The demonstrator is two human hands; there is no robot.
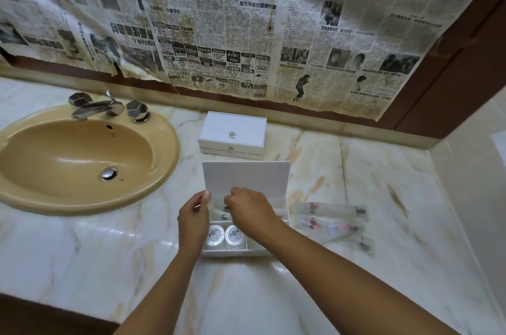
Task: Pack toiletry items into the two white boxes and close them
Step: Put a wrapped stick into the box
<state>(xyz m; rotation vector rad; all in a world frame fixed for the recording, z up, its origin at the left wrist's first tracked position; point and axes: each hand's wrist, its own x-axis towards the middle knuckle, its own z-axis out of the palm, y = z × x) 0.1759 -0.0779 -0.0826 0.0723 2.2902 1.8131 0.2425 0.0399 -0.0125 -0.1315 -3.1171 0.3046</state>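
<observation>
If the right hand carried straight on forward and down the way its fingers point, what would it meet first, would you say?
Most likely the clear packets in the rear compartment of the open white box, with its raised lid just behind; depth is hard to judge.

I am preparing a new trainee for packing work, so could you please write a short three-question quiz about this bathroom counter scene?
1. True or false: the smaller white box with a clear knob, behind the open white box, has its lid shut.
2. Multiple choice: where do the frosted plastic toiletry packets lie? A) in the tan oval sink; B) on the marble counter to the right of the open box; C) on top of the smaller box.
3. How many round white wrapped soaps show in the open box's front compartment, between the left hand and right hand?

Key: 1 true; 2 B; 3 two.
</observation>
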